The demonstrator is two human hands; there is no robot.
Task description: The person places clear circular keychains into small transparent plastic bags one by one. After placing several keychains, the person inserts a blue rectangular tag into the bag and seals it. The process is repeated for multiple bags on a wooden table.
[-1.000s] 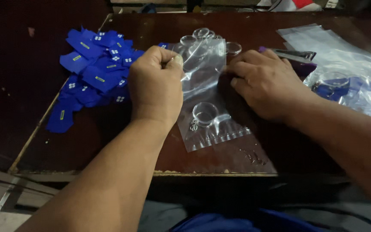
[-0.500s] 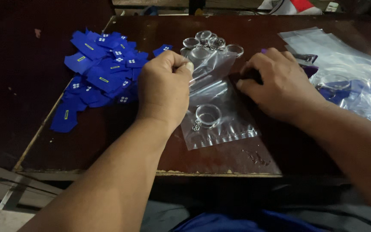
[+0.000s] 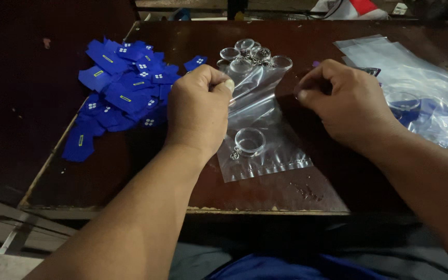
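With the left hand (image 3: 199, 111) pinching the clear bag's (image 3: 259, 129) mouth and the right hand (image 3: 344, 106) loosely curled beside it, hold that opening taut and wide.

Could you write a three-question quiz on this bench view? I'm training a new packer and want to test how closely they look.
1. True or false: the left hand pinches the top edge of the clear plastic bag.
2. What lies inside that bag, near its bottom?
A. a blue tag
B. a clear round keyring case
C. a screw
3. On which side of the bag does the pile of blue tags lie?

Key
1. True.
2. B: one clear round case with a small metal ring; more clear cases sit beyond the bag's mouth.
3. The person's left; the right hand is on the other side.
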